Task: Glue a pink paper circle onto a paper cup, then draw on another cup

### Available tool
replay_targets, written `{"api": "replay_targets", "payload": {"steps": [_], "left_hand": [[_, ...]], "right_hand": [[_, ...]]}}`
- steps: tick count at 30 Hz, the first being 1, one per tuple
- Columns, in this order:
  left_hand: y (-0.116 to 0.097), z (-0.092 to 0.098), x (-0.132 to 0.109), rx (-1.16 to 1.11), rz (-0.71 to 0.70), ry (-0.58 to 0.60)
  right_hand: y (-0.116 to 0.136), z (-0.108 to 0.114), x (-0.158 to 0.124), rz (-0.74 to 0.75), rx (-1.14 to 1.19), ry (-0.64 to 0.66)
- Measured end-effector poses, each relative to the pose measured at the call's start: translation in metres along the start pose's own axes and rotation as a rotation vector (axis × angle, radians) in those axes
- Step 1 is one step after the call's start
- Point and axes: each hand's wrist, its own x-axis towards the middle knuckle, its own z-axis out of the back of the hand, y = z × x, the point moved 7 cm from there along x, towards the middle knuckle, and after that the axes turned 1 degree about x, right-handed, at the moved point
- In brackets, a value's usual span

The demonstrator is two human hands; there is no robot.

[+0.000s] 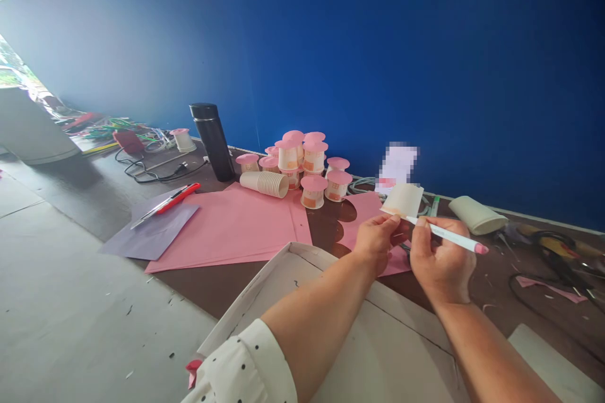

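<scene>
My left hand (375, 242) grips a white paper cup (405, 199) low on its side, holding it tilted above the table. Between the fingers of my right hand (444, 261) is a white marker pen (451, 237) with a pink end; its tip is at the cup, close to a faint orange mark. Behind my hands stands a group of paper cups with round pink paper tops (314, 192), several stacked two high, with orange and yellow drawings on their sides. A nested stack of plain paper cups (265, 184) lies sideways to their left.
Pink paper sheets (236, 227) and a purple sheet (165, 233) bearing a red utility knife (177, 197) lie left. A black flask (212, 141) stands behind. A white cardboard tray (378, 340) sits under my forearms. Cables and another cup (477, 214) are at right, before a blue partition (331, 44).
</scene>
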Motion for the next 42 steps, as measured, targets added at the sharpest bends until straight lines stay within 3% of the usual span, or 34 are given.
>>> {"api": "replay_targets", "payload": {"steps": [20,29,38,42], "left_hand": [[-0.0059,-0.0029,-0.0067,-0.040,0.029,-0.064],[-0.0014,-0.0024,-0.0023,-0.016,0.014,-0.008],[-0.0042,-0.0022,-0.0042,-0.009,0.017,-0.031],[-0.0025,-0.0016,-0.0024,-0.005,0.012,-0.017]], "right_hand": [[0.0045,0.0066,0.0027,-0.006,-0.042,-0.067],[0.0058,-0.0008,0.0011,0.049,0.006,0.008],[0.0030,0.0028,0.0024,-0.043,-0.025,-0.012],[0.0025,0.0003,0.0016,-0.014,-0.013,0.001]]}}
